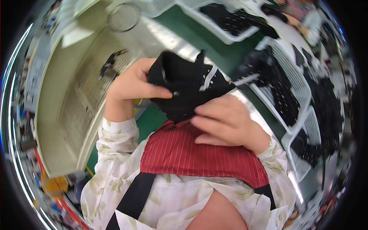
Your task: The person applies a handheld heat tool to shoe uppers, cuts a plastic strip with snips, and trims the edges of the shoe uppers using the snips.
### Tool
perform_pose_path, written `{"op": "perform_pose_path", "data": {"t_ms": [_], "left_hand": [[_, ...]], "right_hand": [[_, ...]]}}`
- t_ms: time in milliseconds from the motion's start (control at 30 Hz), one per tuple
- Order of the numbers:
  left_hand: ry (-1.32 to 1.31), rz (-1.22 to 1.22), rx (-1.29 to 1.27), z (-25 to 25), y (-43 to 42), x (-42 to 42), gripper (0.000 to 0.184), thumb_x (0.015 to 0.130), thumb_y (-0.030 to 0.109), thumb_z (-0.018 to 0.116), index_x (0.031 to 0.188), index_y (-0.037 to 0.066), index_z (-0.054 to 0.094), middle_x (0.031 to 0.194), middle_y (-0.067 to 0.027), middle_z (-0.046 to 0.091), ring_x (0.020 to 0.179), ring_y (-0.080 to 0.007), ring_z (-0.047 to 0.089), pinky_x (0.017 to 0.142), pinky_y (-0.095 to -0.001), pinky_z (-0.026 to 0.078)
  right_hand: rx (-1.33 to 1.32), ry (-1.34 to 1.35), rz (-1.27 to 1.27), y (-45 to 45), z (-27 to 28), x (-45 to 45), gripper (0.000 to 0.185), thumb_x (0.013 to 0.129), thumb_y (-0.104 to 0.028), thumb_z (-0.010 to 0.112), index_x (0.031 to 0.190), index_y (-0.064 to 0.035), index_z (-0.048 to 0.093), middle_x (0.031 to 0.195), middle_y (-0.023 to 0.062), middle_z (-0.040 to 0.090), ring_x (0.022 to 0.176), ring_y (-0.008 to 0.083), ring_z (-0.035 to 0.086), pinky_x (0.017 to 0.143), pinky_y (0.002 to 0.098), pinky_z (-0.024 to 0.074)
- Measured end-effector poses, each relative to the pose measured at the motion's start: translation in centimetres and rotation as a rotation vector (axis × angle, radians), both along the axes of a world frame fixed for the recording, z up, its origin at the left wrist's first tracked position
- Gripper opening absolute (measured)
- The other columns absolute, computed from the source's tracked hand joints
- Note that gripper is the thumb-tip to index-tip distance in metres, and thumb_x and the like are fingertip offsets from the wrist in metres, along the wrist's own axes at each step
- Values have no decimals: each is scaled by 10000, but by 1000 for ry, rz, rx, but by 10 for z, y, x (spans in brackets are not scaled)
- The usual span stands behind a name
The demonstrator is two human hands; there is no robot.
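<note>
1 shirt [165, 199], 2 hands [132, 84] [226, 122] w/ 1 blk cloth [184, 84]

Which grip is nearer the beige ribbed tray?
Left. The left grip holds the black fabric by the right side of the tray; the right grip is farther away, at the fabric's lower right.

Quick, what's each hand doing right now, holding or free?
Left hand: closed, holding the black fabric piece.
Right hand: open, fingers near its edge, contact unclear.
</note>
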State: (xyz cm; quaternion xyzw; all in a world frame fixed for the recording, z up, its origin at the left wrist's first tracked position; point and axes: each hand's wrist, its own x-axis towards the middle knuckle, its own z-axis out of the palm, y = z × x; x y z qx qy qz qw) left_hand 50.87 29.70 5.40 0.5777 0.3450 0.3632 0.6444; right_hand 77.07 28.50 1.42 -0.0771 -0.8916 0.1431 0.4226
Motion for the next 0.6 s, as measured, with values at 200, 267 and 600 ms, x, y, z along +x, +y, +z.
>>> {"op": "perform_pose_path", "data": {"t_ms": [200, 267, 600], "left_hand": [[178, -79, 453, 10, -67, -98, 336, 736, 138, 758, 994, -41, 637, 961, -128, 658, 859, -234, 626, 790, -320, 473], [95, -125, 529, 7, -83, -115, 312, 801, 213, 708, 981, -33, 643, 975, -138, 660, 872, -283, 622, 802, -369, 469], [290, 299, 232, -9, -166, -252, 393, 672, 175, 815, 972, -10, 641, 936, -97, 667, 844, -191, 624, 751, -301, 477]], "right_hand": [[-344, -33, -26, 48, 0, -66, 589, 736, -263, 703, 1232, -11, 510, 1242, 190, 509, 1106, 342, 508, 926, 392, 407], [-568, -140, 225, 54, -14, -107, 642, 782, -306, 653, 1311, -14, 436, 1328, 184, 450, 1218, 330, 438, 1002, 392, 349], [-1470, -719, 653, 60, -49, -287, 335, 831, -93, 634, 1145, 1, 566, 1029, 20, 623, 956, 102, 565, 863, 260, 447]]}}
